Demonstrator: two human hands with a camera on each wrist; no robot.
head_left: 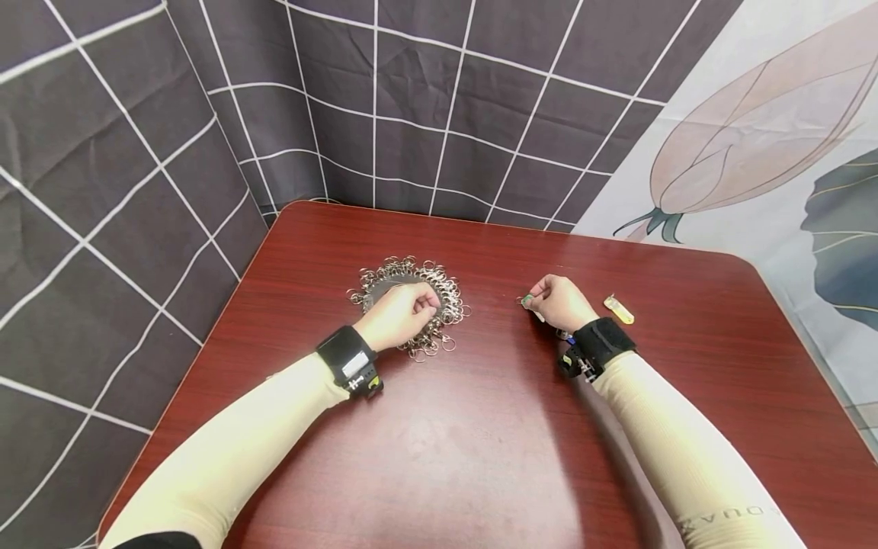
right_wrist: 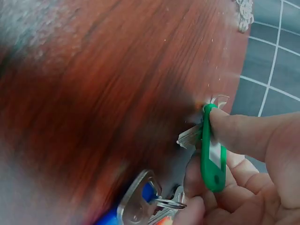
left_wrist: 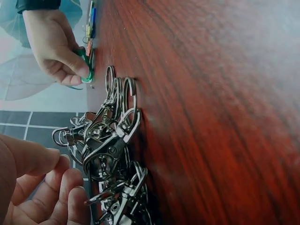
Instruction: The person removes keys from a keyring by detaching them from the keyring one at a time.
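Observation:
In the head view my left hand (head_left: 401,311) hovers over a ring-shaped pile of silver swivel clasps with split rings (head_left: 449,297). Its fingers hang loosely curled beside the clasps (left_wrist: 112,145) in the left wrist view, with nothing visible held between them. My right hand (head_left: 561,303) pinches a green key tag (right_wrist: 213,154) with a white label between thumb and fingers, close over the table. A metal key (right_wrist: 188,137) shows behind the tag. Below that hand lies another key (right_wrist: 133,204) with a split ring, beside a blue tag (right_wrist: 108,218).
A dark round mat or plate (head_left: 384,288) lies under the clasps. To the right of my right hand is a yellow key tag (head_left: 620,310) on the red-brown table (head_left: 439,427). Dark tiled-pattern cloth (head_left: 411,84) hangs behind the table's far edge.

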